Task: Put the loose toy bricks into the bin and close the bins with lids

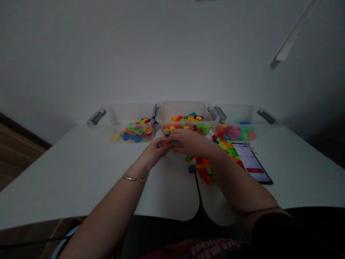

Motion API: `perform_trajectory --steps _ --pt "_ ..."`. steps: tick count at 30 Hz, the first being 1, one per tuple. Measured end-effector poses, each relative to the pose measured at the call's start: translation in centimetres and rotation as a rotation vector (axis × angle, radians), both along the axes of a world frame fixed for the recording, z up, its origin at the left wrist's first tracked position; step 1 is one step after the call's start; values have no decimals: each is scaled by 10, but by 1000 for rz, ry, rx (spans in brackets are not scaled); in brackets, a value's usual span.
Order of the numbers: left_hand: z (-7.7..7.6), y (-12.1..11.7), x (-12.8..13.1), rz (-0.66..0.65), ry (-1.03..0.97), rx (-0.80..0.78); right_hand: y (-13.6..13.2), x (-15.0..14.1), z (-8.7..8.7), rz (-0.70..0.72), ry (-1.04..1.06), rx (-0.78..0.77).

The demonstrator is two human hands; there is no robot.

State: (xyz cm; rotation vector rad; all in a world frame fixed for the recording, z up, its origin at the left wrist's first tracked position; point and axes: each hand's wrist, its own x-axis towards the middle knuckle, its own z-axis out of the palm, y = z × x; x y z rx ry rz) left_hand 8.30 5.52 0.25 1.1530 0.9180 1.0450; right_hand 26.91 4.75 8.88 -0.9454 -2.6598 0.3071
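Note:
My left hand (158, 149) and my right hand (185, 142) meet fingertip to fingertip just in front of the middle clear bin (183, 105). Both have their fingers pinched together. Whatever lies between them is mostly hidden; a small yellow-green bit shows below the fingers. Colourful toy building bricks (188, 118) fill the lower part of the middle bin. More loose bricks (207, 171) in red, orange, green and teal lie on the table under and beside my right forearm, which hides part of them.
The left clear bin (132, 108) holds yellow, blue and green plastic pieces. In the right clear bin (234, 109) are rounded coloured pieces. A phone (254, 165) with its screen lit lies right of the bricks. A seam (198, 190) splits the white table (81, 172). Behind stands a wall.

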Motion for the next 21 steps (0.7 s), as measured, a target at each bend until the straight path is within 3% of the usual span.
perform_trajectory --steps 5,15,21 --pt "4 -2 -1 21 7 -132 -1 -2 -3 -16 3 -9" --pt "9 -7 -1 -123 19 -215 1 0 -5 22 6 -66" --pt "5 -5 -3 -107 51 -206 2 11 -3 -2 189 64"
